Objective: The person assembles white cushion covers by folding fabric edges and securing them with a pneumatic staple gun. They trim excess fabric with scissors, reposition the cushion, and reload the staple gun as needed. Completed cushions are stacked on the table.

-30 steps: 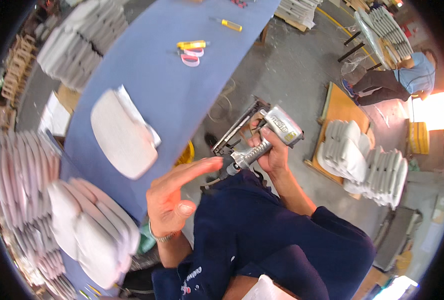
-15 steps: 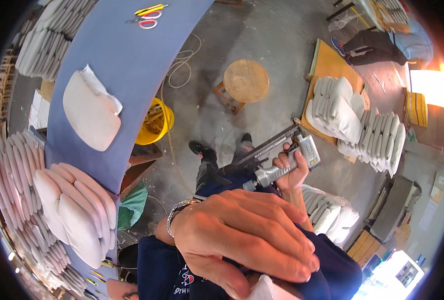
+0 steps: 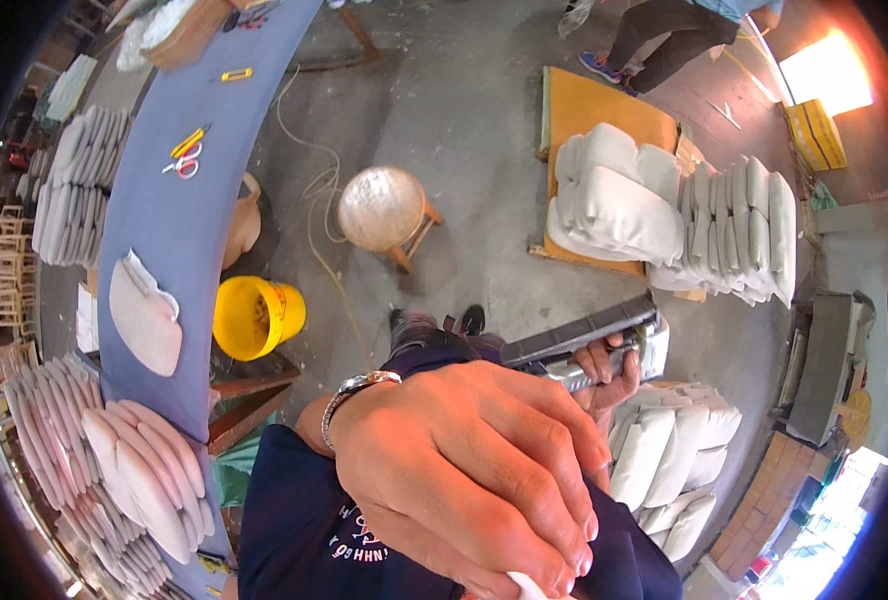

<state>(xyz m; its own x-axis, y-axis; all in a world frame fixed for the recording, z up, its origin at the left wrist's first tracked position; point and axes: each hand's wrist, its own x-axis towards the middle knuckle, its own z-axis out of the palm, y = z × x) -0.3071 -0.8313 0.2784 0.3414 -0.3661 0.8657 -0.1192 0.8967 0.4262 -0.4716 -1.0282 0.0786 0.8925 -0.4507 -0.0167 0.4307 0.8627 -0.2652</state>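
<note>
My left hand [image 3: 474, 460], with a silver bracelet [image 3: 354, 385] at the wrist, is raised close in front of my chest. Its fingers are drawn together on the edge of a white, cloth-like piece [image 3: 530, 588], mostly cut off by the bottom of the view. Behind and to the right, my right hand [image 3: 606, 375] is wrapped round the grip of a silver and black staple gun [image 3: 589, 330]. The gun's long dark magazine lies across the front, and part of the tool is hidden behind my left hand.
A blue-topped table [image 3: 179, 240] on the left bears scissors [image 3: 189, 160], a pale cushion piece [image 3: 144, 318] and stacked cushions [image 3: 149, 470]. Beside it stands a yellow bucket [image 3: 254, 318]. A round stool [image 3: 382, 208] and an air hose are ahead; more cushions [image 3: 619, 195] are stacked at right, near another person.
The view has turned, so the stool and table appear farther left. My left fingers have drawn closer together at the white piece. The staple gun stays in my right hand, its magazine now turned nearer the view.
</note>
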